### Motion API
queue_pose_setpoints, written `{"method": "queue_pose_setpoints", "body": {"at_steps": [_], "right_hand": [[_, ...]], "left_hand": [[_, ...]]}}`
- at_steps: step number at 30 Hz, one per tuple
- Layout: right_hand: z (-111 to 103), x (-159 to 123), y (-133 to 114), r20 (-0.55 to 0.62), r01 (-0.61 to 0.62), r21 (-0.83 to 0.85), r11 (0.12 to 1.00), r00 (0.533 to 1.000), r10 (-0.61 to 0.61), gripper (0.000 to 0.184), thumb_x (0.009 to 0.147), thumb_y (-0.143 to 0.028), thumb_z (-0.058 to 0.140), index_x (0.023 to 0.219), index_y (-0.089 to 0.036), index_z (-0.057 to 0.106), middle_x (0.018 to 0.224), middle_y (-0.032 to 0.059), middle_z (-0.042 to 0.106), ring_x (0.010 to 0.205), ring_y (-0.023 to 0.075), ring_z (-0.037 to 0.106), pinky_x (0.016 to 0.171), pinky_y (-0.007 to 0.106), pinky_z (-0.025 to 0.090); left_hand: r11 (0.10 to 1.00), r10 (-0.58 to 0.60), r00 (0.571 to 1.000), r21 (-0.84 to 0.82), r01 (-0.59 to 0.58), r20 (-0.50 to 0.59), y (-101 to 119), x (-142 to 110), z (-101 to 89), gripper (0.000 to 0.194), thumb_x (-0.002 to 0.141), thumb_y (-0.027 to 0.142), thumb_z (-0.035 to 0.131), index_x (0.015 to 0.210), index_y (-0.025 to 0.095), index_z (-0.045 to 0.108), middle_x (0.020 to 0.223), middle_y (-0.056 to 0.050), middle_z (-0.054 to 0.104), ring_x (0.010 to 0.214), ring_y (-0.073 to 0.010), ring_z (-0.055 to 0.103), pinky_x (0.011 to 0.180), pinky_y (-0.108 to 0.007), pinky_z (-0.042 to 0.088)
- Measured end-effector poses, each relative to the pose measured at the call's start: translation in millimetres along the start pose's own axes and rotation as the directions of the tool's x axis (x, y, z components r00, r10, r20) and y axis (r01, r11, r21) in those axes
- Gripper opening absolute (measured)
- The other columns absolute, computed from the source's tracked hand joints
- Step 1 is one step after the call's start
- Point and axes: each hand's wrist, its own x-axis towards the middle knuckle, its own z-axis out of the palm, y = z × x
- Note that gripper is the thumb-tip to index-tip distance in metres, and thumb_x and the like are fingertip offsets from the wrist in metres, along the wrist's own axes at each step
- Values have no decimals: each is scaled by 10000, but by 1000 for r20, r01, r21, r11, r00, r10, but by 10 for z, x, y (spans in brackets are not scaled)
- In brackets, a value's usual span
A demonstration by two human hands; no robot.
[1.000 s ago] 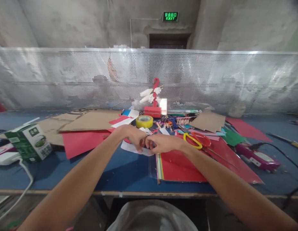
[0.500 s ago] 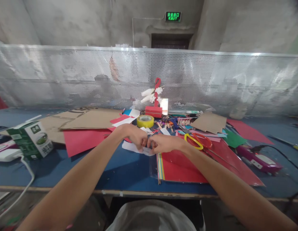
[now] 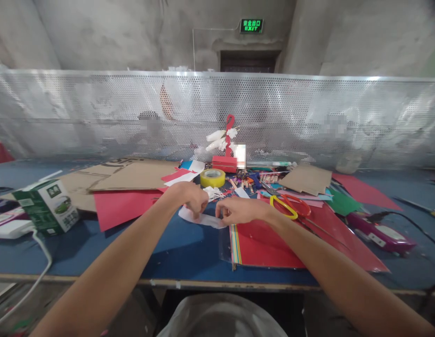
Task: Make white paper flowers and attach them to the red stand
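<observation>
Head view: I have both hands over a white strip (image 3: 207,221), which lies on the blue table (image 3: 182,250) just in front of the person, its right end beside the pack (image 3: 270,248) of red sheets; the left hand (image 3: 193,199) is bent down over the strip's left part, its fingers curled close together with the tips at the strip, though I cannot tell whether they pinch it or only press; the right hand (image 3: 238,209) is at the right end, thumb and forefinger curved towards each other, and whether they clamp the edge I cannot tell.

To handle the strip well, I would let one hand anchor an end lightly while the other smooths along it; the strip looks soft and thin, so I judge that a hard pull could crease or skew it, and even pressure with the finger pads should serve better; I would also mind the right wrist, since the scissors (image 3: 290,216) lie close by on that side, and give the white scraps (image 3: 213,193) beyond the hands some room; the tape (image 3: 212,178) sits farther back, apart from both hands.
</observation>
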Motion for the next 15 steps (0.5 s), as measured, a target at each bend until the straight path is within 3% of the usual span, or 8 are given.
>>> {"method": "queue_pose_setpoints", "body": {"at_steps": [9, 15], "right_hand": [[0, 2, 5, 4, 5, -9, 1000, 1000, -5, 292, 803, -306, 629, 1061, -169, 632, 871, 46, 683, 685, 138, 581, 551, 213, 370], [12, 15, 31, 1, 15, 3, 1000, 1000, -15, 304, 809, -335, 635, 1057, -159, 622, 844, 43, 669, 675, 134, 580, 554, 208, 368]], "left_hand": [[994, 101, 993, -39, -99, 61, 28, -94, -75, 304, 584, 357, 716, 858, 226, 725, 802, -19, 705, 637, -158, 552, 562, -250, 383], [996, -30, 997, -81, 36, 74, -30, -83, -53, 523, 554, 347, 761, 1059, 256, 659, 900, -43, 707, 708, -178, 595, 606, -238, 429]]}}
